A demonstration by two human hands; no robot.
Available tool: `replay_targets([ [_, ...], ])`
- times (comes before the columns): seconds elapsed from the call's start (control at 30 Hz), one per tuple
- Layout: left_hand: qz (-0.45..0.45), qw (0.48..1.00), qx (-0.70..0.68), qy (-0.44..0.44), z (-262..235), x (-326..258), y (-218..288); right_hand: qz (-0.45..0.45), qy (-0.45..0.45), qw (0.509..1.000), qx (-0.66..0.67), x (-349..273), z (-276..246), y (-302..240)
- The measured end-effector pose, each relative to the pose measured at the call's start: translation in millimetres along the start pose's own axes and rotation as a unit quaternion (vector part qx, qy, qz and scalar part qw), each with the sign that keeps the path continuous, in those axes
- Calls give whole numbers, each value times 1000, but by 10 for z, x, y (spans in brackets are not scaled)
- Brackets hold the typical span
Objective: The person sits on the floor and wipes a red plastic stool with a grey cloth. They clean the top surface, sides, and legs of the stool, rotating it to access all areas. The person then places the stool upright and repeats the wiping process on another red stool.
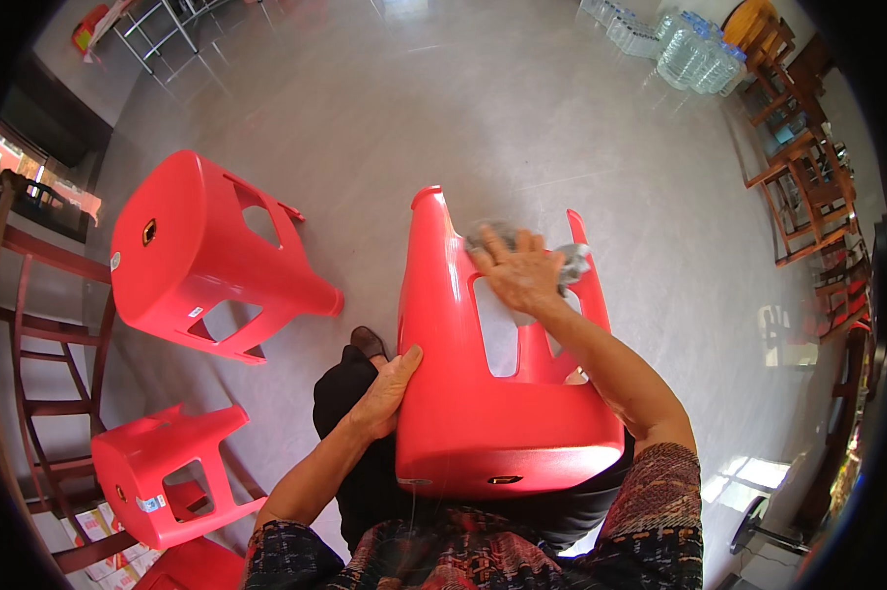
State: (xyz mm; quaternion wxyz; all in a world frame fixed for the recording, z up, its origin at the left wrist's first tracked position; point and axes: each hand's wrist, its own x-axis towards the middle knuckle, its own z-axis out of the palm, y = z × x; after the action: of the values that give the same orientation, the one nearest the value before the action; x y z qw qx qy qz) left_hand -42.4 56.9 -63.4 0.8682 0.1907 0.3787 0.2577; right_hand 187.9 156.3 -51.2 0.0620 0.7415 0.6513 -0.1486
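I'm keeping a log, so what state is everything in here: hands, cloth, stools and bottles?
Left hand: gripping the near stool's side.
Right hand: fingers spread over the cloth.
Cloth: crumpled, partly blurred.
Near stool: tilted, legs pointing away.
Upper left stool: not held.
Lower left stool: not held.
Bottom-edge stool: partly out of view.
Bottles: upright, grouped.

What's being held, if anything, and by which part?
Left hand: the nearest upright-facing red stool, by its left side. Right hand: grey cloth beneath it; which part is gripped can't be told.
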Motion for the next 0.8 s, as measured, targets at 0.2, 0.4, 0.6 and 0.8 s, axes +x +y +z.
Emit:
replay_targets([
  [0.2,37,997,-64,18,-83,49,-138,-255,23,965,50,-488,-56,-560],
  [0.4,38,999,-33,12,-167,92,-234,-339,61,936,68,-331,43,-303],
  [0.6,50,998,-35,-21,-128,76,-213,-299,25,954,8,280,92,-409],
  [0.8,42,999,-7,-4,-30,11,-132,-168,3,986,-13,1115,341,-479],
])
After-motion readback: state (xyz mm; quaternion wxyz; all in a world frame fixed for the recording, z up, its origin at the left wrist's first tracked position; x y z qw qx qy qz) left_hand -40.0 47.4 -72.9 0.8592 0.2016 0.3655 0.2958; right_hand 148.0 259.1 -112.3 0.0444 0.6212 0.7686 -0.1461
